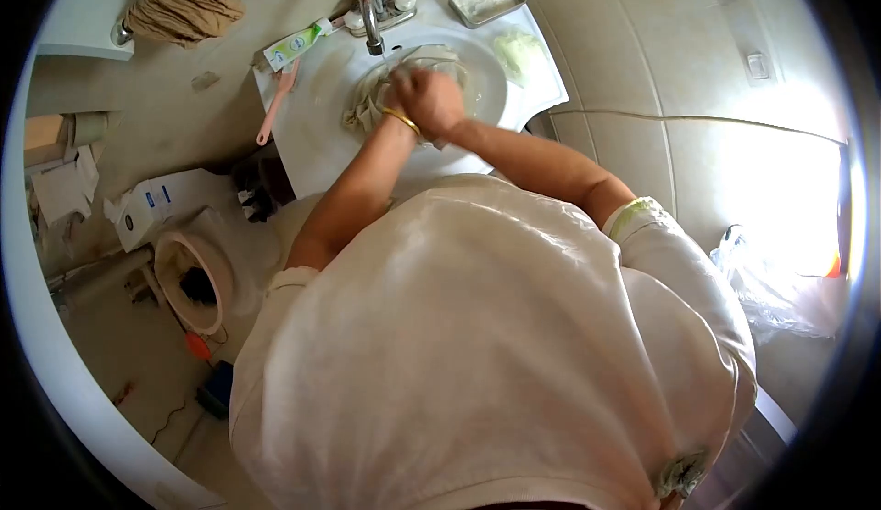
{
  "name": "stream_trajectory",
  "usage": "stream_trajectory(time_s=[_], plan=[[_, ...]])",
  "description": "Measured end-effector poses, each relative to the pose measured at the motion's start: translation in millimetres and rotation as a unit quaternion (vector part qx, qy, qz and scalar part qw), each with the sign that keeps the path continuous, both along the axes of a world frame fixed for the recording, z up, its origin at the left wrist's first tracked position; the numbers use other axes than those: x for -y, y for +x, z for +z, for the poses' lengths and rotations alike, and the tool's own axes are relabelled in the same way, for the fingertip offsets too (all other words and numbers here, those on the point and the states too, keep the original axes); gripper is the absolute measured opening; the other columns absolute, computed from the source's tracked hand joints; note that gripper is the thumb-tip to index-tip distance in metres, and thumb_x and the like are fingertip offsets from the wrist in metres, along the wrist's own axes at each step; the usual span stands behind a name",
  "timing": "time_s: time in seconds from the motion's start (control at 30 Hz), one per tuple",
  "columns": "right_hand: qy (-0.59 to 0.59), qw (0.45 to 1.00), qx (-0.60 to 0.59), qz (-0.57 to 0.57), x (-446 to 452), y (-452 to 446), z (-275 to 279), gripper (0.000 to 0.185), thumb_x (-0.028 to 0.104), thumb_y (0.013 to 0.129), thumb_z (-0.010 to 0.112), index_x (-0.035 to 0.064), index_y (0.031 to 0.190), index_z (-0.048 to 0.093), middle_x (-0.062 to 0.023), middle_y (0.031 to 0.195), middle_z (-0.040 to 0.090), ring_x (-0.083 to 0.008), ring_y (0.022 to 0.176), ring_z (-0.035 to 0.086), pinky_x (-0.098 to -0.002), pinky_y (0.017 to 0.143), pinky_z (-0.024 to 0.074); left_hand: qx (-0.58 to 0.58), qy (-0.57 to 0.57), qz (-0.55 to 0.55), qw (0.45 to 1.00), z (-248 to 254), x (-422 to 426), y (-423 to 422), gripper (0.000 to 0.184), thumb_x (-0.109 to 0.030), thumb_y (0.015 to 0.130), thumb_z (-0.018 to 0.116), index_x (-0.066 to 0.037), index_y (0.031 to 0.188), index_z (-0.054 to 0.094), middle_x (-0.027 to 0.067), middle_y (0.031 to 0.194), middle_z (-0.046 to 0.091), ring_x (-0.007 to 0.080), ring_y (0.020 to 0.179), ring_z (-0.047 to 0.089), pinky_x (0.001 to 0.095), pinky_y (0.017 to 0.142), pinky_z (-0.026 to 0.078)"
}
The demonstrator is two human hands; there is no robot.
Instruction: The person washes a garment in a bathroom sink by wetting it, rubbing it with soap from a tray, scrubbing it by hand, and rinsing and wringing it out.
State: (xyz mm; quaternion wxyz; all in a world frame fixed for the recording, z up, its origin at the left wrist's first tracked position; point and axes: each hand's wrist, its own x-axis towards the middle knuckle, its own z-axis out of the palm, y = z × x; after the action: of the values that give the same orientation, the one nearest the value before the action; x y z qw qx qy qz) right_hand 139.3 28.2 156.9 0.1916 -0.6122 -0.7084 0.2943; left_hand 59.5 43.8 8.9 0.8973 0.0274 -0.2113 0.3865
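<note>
Head view: A pale, wet-looking cloth point(369, 95) lies bunched in the round basin point(496, 97), below the faucet point(370, 16). Status, as judged from this view: the cloth is placed in the basin and hand-working is under way. Lifting the cloth out is not yet done; whether any wringing is complete cannot be determined. Whether water is running from the spout is too blurred to confirm.

My left hand point(400, 90), with a yellow bracelet point(401, 122) at the wrist, is brought against my right hand point(435, 99) over the cloth. The two overlap, and the fingers appear bent. Owing to blur and overlap, I cannot tell how far either is open, nor whether a fold of cloth is gripped between them.

Adjacent items on the white surface point(317, 163): a green-and-white tube point(292, 48) and a pink-handled tool point(277, 106) at the left edge; a metal tray point(498, 20) at the upper right, with a pale green item point(519, 55) just beside the basin
</note>
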Motion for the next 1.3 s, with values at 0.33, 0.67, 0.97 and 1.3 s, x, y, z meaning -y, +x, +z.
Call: stream_trajectory(time_s=[0.33,0.67,0.97,1.3], plan=[[0.013,1.000,0.008,0.004,5,1,-10,0.028,0.032,0.080,0.048,0.0075,0.078,0.061,-0.0213,0.072,0.059,-0.0383,0.071,0.057,-0.0439,0.065,0.0455,-0.495,-0.149,0.227,0.825,-20,1,0,0.039,-0.036,0.089,0.039,-0.007,0.114,0.047,0.0059,0.109,0.051,0.0179,0.103,0.047,0.0291,0.088,0.037],[0.149,0.986,-0.018,0.068,-5,17,11,0.035,0.037,0.083,0.047,0.0053,0.074,0.058,-0.0215,0.065,0.056,-0.0387,0.066,0.056,-0.0433,0.062,0.0441,-0.580,-0.140,0.264,0.758,47,7,19,0.046,-0.039,0.088,0.040,-0.006,0.120,0.046,0.0077,0.116,0.049,0.0179,0.105,0.046,0.0300,0.089,0.037],[0.185,0.975,-0.086,0.084,13,31,56,0.034,0.034,0.083,0.048,0.0047,0.072,0.060,-0.0220,0.063,0.055,-0.0384,0.063,0.055,-0.0435,0.057,0.0441,-0.571,-0.167,0.338,0.729,164,19,35,0.034,-0.037,0.089,0.042,-0.009,0.104,0.052,0.0052,0.099,0.055,0.0180,0.091,0.053,0.0294,0.083,0.042],[0.236,0.956,-0.156,0.075,-12,22,58,0.038,0.037,0.084,0.046,0.0041,0.070,0.058,-0.0220,0.066,0.056,-0.0388,0.065,0.056,-0.0441,0.059,0.0438,-0.372,0.020,0.301,0.878,163,21,12,0.045,-0.041,0.089,0.034,-0.007,0.114,0.049,0.0071,0.112,0.052,0.0159,0.104,0.047,0.0297,0.090,0.037]])
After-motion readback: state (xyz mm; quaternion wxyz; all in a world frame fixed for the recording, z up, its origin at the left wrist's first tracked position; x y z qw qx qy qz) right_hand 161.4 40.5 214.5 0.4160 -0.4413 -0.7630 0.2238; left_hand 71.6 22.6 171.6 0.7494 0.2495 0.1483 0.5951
